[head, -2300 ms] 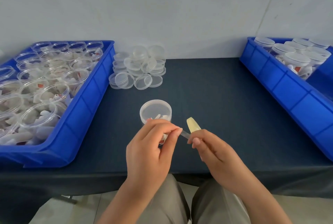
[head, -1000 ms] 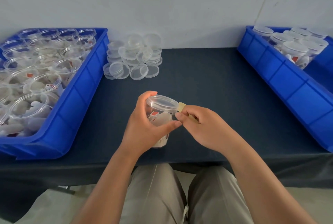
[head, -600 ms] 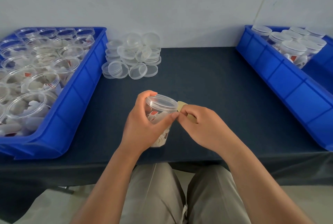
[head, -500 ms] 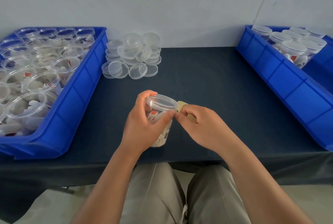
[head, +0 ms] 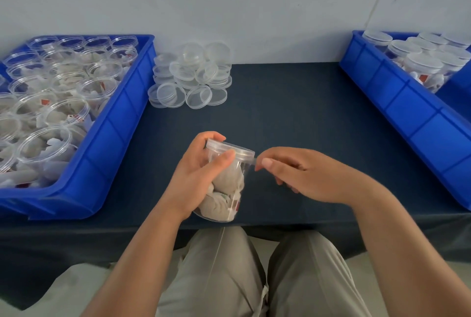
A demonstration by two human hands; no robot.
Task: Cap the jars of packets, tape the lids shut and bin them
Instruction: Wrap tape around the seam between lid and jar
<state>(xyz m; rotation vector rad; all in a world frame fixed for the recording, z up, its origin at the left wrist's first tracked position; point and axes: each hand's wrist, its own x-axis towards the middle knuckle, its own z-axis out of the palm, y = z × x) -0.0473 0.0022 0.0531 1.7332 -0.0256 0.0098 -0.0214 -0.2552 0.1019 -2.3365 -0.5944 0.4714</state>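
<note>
Capped jar [head: 229,189] at near edge of counter [head: 293,112]: left hand [head: 196,179] gripping it tilted, likely presenting lid [head: 230,149] seam; right hand [head: 300,174] pinching what looks like clear tape [head: 252,161] at lid rim.

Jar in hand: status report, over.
Left hand grips the jar, lid on. Right hand pinches clear tape at the lid's rim. Nothing between jar and right bin.

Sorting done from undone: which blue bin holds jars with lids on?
The right bin: its jars wear lids, whereas the left bin holds open jars without any.
</note>
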